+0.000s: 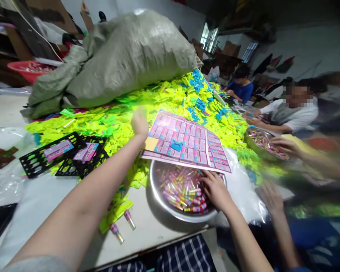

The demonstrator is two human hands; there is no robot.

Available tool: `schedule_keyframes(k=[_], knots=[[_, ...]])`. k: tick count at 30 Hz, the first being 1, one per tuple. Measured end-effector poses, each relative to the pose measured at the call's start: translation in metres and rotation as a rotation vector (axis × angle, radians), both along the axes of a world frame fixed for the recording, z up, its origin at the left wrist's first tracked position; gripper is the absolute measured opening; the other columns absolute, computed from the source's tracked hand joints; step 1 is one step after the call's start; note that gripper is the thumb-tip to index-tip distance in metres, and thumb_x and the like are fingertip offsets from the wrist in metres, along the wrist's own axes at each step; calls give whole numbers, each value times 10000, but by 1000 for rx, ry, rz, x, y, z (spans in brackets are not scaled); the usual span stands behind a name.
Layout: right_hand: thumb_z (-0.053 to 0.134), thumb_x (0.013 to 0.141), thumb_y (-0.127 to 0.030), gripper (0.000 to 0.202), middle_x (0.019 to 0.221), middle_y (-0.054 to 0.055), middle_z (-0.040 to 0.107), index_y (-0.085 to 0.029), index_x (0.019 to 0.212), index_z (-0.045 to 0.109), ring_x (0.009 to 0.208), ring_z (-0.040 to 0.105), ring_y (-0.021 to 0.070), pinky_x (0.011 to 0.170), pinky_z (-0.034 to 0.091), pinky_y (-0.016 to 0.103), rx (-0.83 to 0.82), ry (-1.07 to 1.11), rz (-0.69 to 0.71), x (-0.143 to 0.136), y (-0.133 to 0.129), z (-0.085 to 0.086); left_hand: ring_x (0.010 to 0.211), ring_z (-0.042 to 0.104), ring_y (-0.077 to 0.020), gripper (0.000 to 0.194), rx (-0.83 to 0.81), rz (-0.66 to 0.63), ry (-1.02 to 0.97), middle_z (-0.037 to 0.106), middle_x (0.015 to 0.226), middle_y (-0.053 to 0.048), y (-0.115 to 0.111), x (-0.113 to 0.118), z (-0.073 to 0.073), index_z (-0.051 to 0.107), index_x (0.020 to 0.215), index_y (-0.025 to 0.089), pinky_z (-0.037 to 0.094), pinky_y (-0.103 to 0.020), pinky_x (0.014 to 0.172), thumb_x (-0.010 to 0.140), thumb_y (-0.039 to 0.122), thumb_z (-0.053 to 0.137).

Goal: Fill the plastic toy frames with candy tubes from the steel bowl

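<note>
My left hand [139,121] is at the heap of yellow-green plastic pieces [113,130], left of the printed sticker sheets [187,138]; its fingers are smeared by motion. My right hand [215,189] reaches into the metal bowl [155,189] of small colourful tubes [181,189], at the bowl's right side. Its fingers bend down among the tubes, and whether it grips one is hidden. The sheets overhang the bowl's far rim and bear a small blue piece [176,145]. Two tubes [129,220] lie on the table in front of the heap.
A big grey-green sack [136,53] rests behind the heap. Black perforated trays [48,155] lie at the left, with a red basin [31,71] beyond. People sit at the right; a person's hand [286,146] is over another metal bowl [251,145], with a blurred hand [272,196] nearer.
</note>
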State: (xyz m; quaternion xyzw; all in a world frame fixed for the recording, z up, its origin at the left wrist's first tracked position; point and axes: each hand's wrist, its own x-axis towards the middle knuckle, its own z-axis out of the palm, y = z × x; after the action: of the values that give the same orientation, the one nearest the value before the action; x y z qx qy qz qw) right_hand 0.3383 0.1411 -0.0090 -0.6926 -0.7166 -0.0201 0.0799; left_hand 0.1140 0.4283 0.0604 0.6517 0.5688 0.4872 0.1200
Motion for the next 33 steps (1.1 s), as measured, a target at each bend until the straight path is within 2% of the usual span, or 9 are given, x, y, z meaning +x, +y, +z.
schedule_keyframes(k=[3,6,10,14,17,21,25,29,33], knots=[[429,828,-164,294,1342,52,430,-237,1030,629,1152,391,273,905,370,432,-12,-72,-16,-2,-3,1,749,590,-116,338,181,-151,-628,553,992,-63,-66,-3,22,363,1153,189,479,-229,647,835,240,468],[439,825,-181,296,1340,60,427,-219,1067,604,1161,361,281,909,349,428,-6,-127,0,-2,-5,-1,548,535,-62,365,-26,-342,-920,514,790,23,-165,-13,22,355,1058,230,436,-171,490,776,321,568],[508,795,-278,279,1319,68,434,-211,1045,613,1113,375,293,858,352,414,-1,-172,-7,-4,-5,-4,593,542,-46,480,-484,-334,-1075,521,865,34,-285,-27,-20,369,995,249,408,-129,470,642,290,690],[518,801,-360,250,1263,103,461,-181,907,658,1023,415,297,790,346,409,10,-222,-98,-16,-2,-1,628,564,-72,528,-670,-274,-1134,560,760,52,-355,-42,-57,391,976,232,437,-155,547,561,232,717],[488,821,-274,216,1232,140,471,-146,847,660,1046,402,306,790,329,410,31,-229,-150,-26,-1,1,653,575,-87,474,-839,-317,-1076,599,744,33,-382,-61,-59,456,982,209,446,-181,604,585,226,714],[488,816,-236,165,1260,133,457,-154,865,622,1159,335,319,903,246,474,164,-92,-100,-33,-10,-1,653,569,-77,363,-927,-310,-1039,614,771,19,-393,-86,-51,504,878,179,441,-180,630,589,204,723],[443,844,-300,206,1097,140,561,-159,985,491,1100,434,284,927,258,487,345,385,-168,-43,-34,-2,577,559,-83,376,-947,-325,-1045,589,738,28,-393,-93,-43,475,890,191,447,-194,547,600,206,714],[411,871,-384,228,757,19,586,-218,1026,394,680,546,174,684,426,333,125,1157,-65,-81,-73,9,499,524,-75,360,-962,-405,-983,571,684,44,-390,-85,-36,452,883,200,431,-193,485,616,210,693],[584,788,-373,209,711,-24,544,-216,911,521,634,509,117,607,413,242,-252,1494,9,-127,-110,26,581,544,-66,320,-928,-391,-904,587,705,39,-388,-81,-33,489,866,189,430,-173,577,623,200,697]])
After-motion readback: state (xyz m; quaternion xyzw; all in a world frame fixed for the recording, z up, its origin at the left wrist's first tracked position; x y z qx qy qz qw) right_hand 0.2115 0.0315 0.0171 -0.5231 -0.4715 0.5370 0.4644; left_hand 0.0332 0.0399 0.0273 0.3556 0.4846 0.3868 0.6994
